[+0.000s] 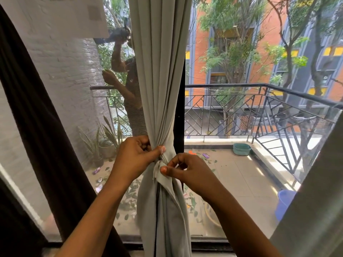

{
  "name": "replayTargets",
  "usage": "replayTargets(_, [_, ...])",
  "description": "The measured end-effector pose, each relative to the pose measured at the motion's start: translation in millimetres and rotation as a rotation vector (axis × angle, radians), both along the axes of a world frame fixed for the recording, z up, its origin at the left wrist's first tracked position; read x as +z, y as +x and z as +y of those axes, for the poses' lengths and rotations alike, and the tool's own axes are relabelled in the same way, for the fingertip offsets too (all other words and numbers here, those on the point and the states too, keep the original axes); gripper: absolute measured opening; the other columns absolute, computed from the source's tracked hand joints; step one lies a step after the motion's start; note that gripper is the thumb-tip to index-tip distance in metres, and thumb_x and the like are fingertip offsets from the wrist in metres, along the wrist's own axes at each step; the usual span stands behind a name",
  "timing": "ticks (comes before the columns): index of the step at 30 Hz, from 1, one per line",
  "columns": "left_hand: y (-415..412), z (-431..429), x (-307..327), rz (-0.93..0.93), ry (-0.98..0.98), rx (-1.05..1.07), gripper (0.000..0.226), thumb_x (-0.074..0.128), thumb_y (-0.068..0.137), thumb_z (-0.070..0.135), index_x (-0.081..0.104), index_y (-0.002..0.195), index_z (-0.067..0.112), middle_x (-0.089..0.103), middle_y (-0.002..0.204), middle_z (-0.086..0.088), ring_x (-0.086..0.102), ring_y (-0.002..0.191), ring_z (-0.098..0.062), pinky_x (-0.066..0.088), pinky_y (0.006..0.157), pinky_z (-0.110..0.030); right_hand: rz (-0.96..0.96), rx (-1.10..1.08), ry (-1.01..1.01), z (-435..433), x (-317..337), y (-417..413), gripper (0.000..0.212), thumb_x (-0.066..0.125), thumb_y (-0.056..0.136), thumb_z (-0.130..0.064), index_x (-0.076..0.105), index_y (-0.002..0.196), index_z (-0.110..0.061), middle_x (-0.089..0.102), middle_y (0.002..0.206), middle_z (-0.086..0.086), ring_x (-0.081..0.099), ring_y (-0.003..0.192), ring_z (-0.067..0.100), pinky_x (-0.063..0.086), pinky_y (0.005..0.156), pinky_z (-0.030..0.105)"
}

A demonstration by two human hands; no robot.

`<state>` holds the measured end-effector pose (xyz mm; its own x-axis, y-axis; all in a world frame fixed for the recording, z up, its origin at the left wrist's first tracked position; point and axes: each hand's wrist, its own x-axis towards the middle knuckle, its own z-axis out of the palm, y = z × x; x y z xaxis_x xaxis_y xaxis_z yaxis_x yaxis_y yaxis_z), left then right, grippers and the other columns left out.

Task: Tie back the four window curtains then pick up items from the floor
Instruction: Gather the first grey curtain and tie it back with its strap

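Note:
A pale grey-green curtain (161, 80) hangs gathered in the middle of the window, cinched into a knot (161, 165) of its own cloth. My left hand (136, 156) grips the gathered folds just above the knot, thumb pressed across the front. My right hand (187, 172) pinches a loose flap of the cloth at the knot between thumb and curled fingers. Below the knot the curtain falls in loose folds to the window sill. A dark brown curtain (37, 127) hangs at the left, and a grey curtain (315, 201) edge shows at the right.
Through the glass lies a balcony floor (241, 175) strewn with leaves and small items. A teal basin (241, 148), a blue bucket (284, 203), potted plants (104, 143) and a black railing (259, 86) stand there. A person (128, 86) stands outside at the left.

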<state>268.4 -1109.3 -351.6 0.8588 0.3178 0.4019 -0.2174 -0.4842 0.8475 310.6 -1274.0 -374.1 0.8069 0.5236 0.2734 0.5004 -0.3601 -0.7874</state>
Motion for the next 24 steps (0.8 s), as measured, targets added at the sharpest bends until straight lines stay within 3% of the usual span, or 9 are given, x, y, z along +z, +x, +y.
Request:
replayTargets(5, [1,-1,1,-0.003,0.002,-0.001,0.011,0.082,0.072,0.023,0.074,0.080,0.026,0.074,0.069,0.003,0.073,0.068,-0.015,0.060,0.074,-0.046,0.153,0.124,0.053,-1,8,-6,0.022,0.072,0.080,-0.025,0.061,0.061,-0.021,0.059,0.058,-0.010,0.054,0.055,-0.002,0.048,0.061,0.022])
replayTargets(9, [-1,-1,1,0.008,-0.050,-0.046,0.013,0.078,0.076,0.014,0.075,0.084,0.024,0.076,0.075,0.002,0.073,0.073,-0.015,0.060,0.076,-0.044,0.323,0.223,0.107,-14,29,-2,0.017,0.067,0.084,-0.014,0.056,0.072,-0.020,0.056,0.059,-0.003,0.051,0.054,0.009,0.042,0.054,0.023])
replayTargets(12, [-2,6,0,0.020,-0.095,-0.063,0.013,0.078,0.076,0.014,0.075,0.088,0.018,0.076,0.079,-0.003,0.073,0.076,-0.020,0.059,0.079,-0.047,0.131,0.216,-0.071,-35,50,6,0.016,0.074,0.078,-0.017,0.062,0.085,-0.025,0.066,0.074,-0.005,0.061,0.064,0.008,0.048,0.059,0.021])
replayTargets(17, [-1,5,-2,0.024,-0.081,-0.048,0.020,0.080,0.069,0.027,0.076,0.087,0.019,0.076,0.079,-0.004,0.073,0.076,-0.023,0.058,0.079,-0.049,-0.363,-0.136,-0.314,-36,47,38,0.016,0.069,0.082,-0.035,0.061,0.095,-0.033,0.062,0.084,-0.015,0.058,0.078,0.008,0.046,0.073,0.028])
replayTargets(21, [3,-5,-2,0.037,-0.063,-0.052,0.017,0.079,0.076,0.014,0.076,0.093,0.013,0.076,0.080,-0.003,0.073,0.076,-0.018,0.058,0.080,-0.046,-0.448,-0.187,-0.316,-4,14,65,0.018,0.065,0.084,-0.039,0.071,0.095,-0.027,0.066,0.091,-0.004,0.056,0.091,0.017,0.043,0.079,0.033])
replayTargets(24, [5,-4,0,0.025,-0.075,-0.045,0.017,0.077,0.078,0.011,0.076,0.094,0.016,0.077,0.082,0.001,0.073,0.079,-0.015,0.058,0.082,-0.042,-0.412,-0.260,-0.072,10,6,70,0.019,0.076,0.072,-0.035,0.072,0.085,-0.021,0.057,0.091,-0.005,0.050,0.091,0.016,0.038,0.073,0.031])
